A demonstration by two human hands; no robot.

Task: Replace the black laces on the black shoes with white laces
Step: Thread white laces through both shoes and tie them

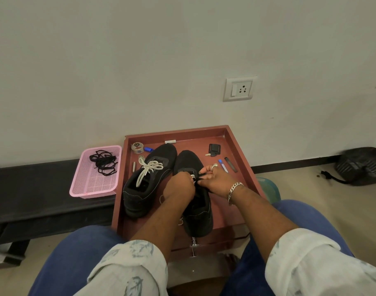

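Between your knees sits the red tray (236, 146), w/ both black shoes in it, toes pointing to the wall. Your left hand (180, 185) and right hand (214, 178) meet over the right shoe (198, 212), approx. at its eyelet rows; fingers of both are curled in on lace there. Right hand pinches a black lace end (202, 172) at the fingertips, while white lace (193, 177) shows between the two hands. What exactly the left fingers grip can't be told, they're turned away from you. Left shoe (144, 189) stands just beside it in the tray, already carrying a white lace tied in a bow (150, 167). Left of the tray, a pink basket (93, 189) rests on the dark worktop (33, 199), w/ a loose black lace bundle (103, 162) in it. Small items, incl. a key (213, 150) and a tape roll (137, 147), lie in the tray's far end.
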